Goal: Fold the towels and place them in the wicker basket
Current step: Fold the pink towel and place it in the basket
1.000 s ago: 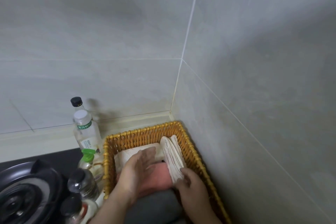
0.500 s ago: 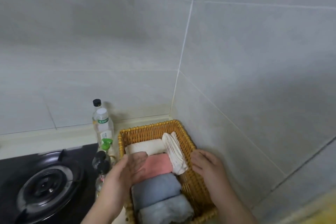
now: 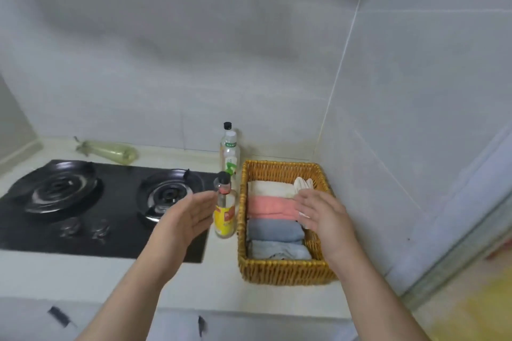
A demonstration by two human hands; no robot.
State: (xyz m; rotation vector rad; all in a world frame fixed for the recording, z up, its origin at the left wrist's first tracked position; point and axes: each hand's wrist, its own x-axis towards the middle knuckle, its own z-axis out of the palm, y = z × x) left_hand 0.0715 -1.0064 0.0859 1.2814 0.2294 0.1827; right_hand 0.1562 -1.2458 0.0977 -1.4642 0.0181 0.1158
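Both your hands hold nothing. Your right hand (image 3: 321,216), fingers straight and spread, hovers over the right side of the golden woven wicker basket (image 3: 285,271); whether it touches cloth I cannot tell. Your left hand (image 3: 191,216) hangs relaxed outside the basket's left wall. Left of your right palm lie the folded cream towel (image 3: 270,188), pink towel (image 3: 270,207), grey-blue towel (image 3: 274,230) and pale blue towel (image 3: 279,250). Just beyond your right fingertips an off-white towel (image 3: 303,183) stands on edge. The placing looks done, so press that one level with a flat palm. Mind the yellow-labelled glass bottle (image 3: 225,210) by your left fingertips.
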